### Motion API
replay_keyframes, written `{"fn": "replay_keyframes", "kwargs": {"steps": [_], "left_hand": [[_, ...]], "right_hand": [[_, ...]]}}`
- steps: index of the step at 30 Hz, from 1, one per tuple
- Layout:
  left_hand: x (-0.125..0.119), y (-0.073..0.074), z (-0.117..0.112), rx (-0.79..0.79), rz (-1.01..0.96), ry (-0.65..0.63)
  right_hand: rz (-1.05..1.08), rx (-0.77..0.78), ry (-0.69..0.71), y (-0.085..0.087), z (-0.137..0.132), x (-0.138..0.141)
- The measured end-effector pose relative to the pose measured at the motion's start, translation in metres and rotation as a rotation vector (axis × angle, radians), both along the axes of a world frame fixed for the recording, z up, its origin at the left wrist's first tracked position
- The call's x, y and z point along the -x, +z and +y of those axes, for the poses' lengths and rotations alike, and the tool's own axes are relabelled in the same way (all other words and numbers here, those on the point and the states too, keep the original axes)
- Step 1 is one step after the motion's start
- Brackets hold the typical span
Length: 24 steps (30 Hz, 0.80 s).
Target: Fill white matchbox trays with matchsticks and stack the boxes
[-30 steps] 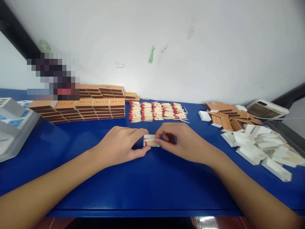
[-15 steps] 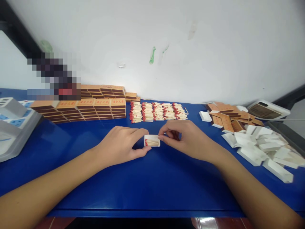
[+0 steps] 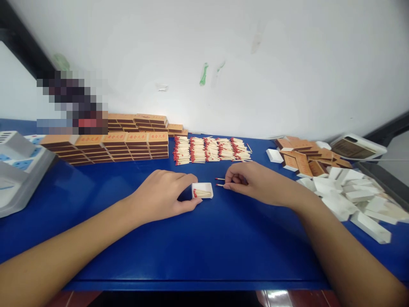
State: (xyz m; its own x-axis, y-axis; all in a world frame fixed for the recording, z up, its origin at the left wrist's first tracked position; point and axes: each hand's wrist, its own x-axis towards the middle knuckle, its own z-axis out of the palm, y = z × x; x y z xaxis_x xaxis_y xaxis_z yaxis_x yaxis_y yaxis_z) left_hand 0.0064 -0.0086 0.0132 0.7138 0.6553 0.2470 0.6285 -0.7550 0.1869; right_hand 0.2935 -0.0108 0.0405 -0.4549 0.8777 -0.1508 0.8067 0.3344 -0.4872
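Observation:
My left hand [image 3: 171,191] grips the left end of a small white matchbox tray [image 3: 206,186] between thumb and fingers, low over the blue table. Several red-headed matches [image 3: 202,193] lie inside, along the near side of the tray. Just right of the tray, my right hand [image 3: 244,179] is closed in a pinch. Two matchsticks [image 3: 220,185] stick out leftward from its fingertips, red heads toward the tray but apart from it. Beyond the hands lie piles of loose matches [image 3: 211,149] in rows.
Stacked orange-brown matchboxes [image 3: 128,145] stand at the back left, near a grey-white plastic container [image 3: 19,183]. To the right are a heap of matchbox sleeves [image 3: 303,157], a pile of white trays [image 3: 358,196] and a phone [image 3: 358,146]. A white wall [image 3: 271,85] rises behind.
My right hand has drawn back to the right from the tray, and two matches now show in its fingers. My left hand and the tray have hardly moved.

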Motion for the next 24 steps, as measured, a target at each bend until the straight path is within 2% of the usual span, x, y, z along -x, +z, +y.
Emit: {"fn": "replay_keyframes", "kwargs": {"steps": [5, 9, 12, 15, 19, 21, 24], "left_hand": [[0.0, 0.0, -0.001, -0.023, -0.027, -0.021], [0.0, 0.0, -0.002, -0.029, -0.051, -0.041], [0.0, 0.0, -0.001, -0.026, -0.041, -0.033], [0.001, -0.001, -0.001, -0.027, -0.031, -0.031], [0.001, -0.001, 0.0, -0.015, -0.018, -0.024], [0.0, -0.001, 0.0, -0.015, -0.009, -0.011], [0.0, -0.001, 0.0, -0.011, -0.003, -0.01]], "right_hand": [[0.195, -0.082, 0.038, -0.002, -0.012, 0.024], [0.207, -0.122, 0.097, -0.005, -0.019, 0.038], [0.209, -0.162, 0.032, -0.003, -0.015, 0.031], [0.081, -0.213, -0.055, -0.004, -0.006, 0.014], [-0.072, -0.127, -0.054, -0.01, 0.004, -0.001], [-0.039, -0.1, -0.033, -0.01, 0.003, 0.001], [0.08, -0.148, 0.0, -0.007, -0.004, 0.014]]}}
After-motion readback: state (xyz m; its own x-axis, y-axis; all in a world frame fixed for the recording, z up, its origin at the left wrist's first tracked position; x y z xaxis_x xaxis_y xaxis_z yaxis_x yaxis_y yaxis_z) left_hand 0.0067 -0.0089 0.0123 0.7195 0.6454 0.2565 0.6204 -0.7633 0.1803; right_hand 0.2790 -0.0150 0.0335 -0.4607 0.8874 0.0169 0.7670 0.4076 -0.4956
